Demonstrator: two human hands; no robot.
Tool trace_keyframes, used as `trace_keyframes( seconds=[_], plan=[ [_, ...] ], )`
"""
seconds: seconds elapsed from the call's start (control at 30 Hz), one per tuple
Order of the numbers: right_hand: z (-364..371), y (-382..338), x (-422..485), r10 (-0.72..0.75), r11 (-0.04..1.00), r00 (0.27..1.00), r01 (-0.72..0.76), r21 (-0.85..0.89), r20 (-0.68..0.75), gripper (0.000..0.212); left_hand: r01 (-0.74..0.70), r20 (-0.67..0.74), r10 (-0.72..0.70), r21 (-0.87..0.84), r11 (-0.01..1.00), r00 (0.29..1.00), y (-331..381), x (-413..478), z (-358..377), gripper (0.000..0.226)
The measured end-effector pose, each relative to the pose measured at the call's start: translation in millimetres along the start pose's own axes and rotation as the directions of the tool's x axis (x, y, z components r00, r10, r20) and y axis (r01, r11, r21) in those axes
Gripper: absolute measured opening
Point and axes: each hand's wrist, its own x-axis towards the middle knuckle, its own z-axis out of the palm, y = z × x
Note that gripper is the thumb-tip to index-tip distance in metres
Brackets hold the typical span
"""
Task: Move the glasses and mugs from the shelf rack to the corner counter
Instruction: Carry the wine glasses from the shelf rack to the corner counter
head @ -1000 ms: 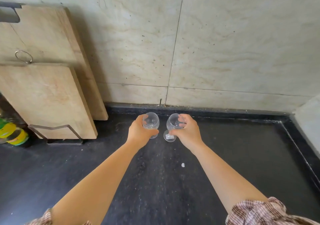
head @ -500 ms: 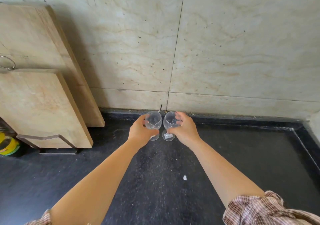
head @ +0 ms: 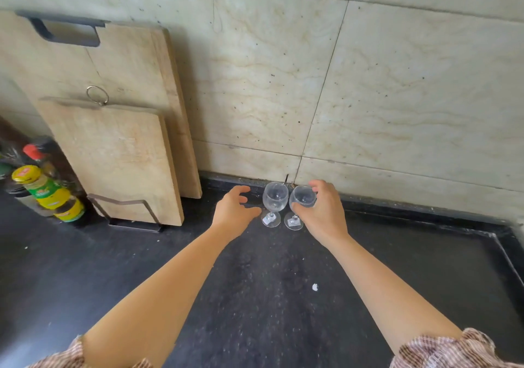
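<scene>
With the left hand (head: 232, 211) spread empty, uncurl the right hand (head: 323, 214) from the right glass (head: 302, 197) without jolting it.

The desk (head: 397, 282) was a dark, speckled surface with a raised rim, set against a tiled wall. Two clear stemmed glasses stood upright near its back edge: the left glass (head: 273, 197) and the right glass (head: 302, 196), side by side. Further left, a wire holder (head: 124, 211) carried a small board (head: 113, 163). A large board (head: 136, 64) stood behind it, leaning on the wall. Bottles (head: 42, 189) stood at the far left. A white speck (head: 314, 287) lay mid-surface.
</scene>
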Motion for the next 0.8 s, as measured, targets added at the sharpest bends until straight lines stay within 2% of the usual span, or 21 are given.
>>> trace_keyframes(
  seconds=[0.2,0.33,0.47,0.57,0.8],
  plan=[
    [26.5,-65.0,-56.8,-0.132,0.990,0.977,0.139,-0.032,0.167,0.044,-0.056,-0.067,0.070,0.186,0.981,0.995,-26.7,-78.8,-63.4,0.047],
    [59.3,-124.2,-118.9,-0.248,0.965,0.904,0.264,0.003,0.347,0.041,-0.020,-0.162,0.086,0.372,0.928,0.983,-65.4,-156.6,-120.3,0.045],
    [93.3,-193.2,-190.8,-0.391,0.898,0.786,0.439,0.012,0.479,0.045,0.118,-0.325,0.030,0.427,0.897,0.945,-106.4,-242.5,-191.8,0.045],
    [117.3,-248.0,-258.4,-0.506,0.804,0.665,0.594,0.020,0.549,0.047,0.209,-0.455,0.007,0.422,0.882,0.890,-138.6,-318.5,-248.2,0.045],
    [159.8,-372.5,-459.3,-0.668,0.564,0.395,0.822,0.082,0.631,0.046,0.441,-0.740,-0.056,0.338,0.831,0.671,-219.4,-538.7,-350.6,0.041]
  ],
)
